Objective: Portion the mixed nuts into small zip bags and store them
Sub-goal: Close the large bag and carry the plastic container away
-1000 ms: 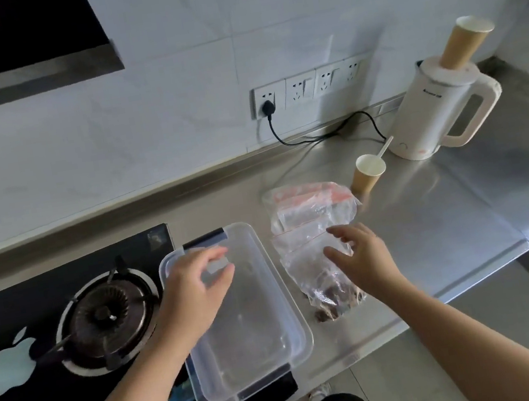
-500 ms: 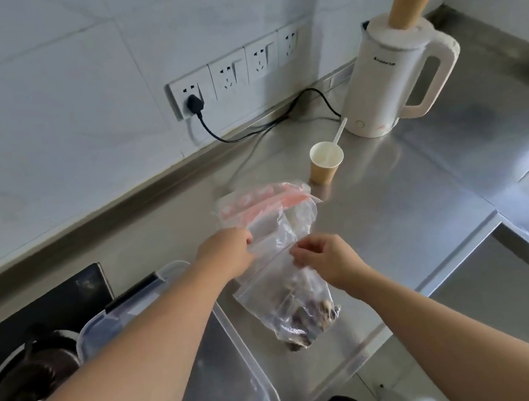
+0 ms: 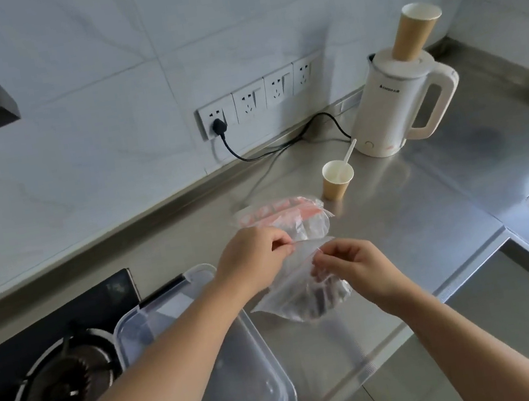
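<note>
Both hands now off the box (image 3: 209, 365) & on the nut bag (image 3: 306, 301), lifted just right of it: left hand (image 3: 252, 261) & right hand (image 3: 353, 269) pinch its zip edge. Prob sealing next.

One bit of print in sight: the white plastic electric kettle (image 3: 389, 100) standing at the back of the stainless steel counter (image 3: 430, 208) carries a small dark brand mark with a short line of lettering on its side, just under the lid, and it is too small and soft to spell out. On the same kettle, low near the base, sits a faint reddish marking, also unreadable. No other lettering or numbers can be read anywhere here.
</note>
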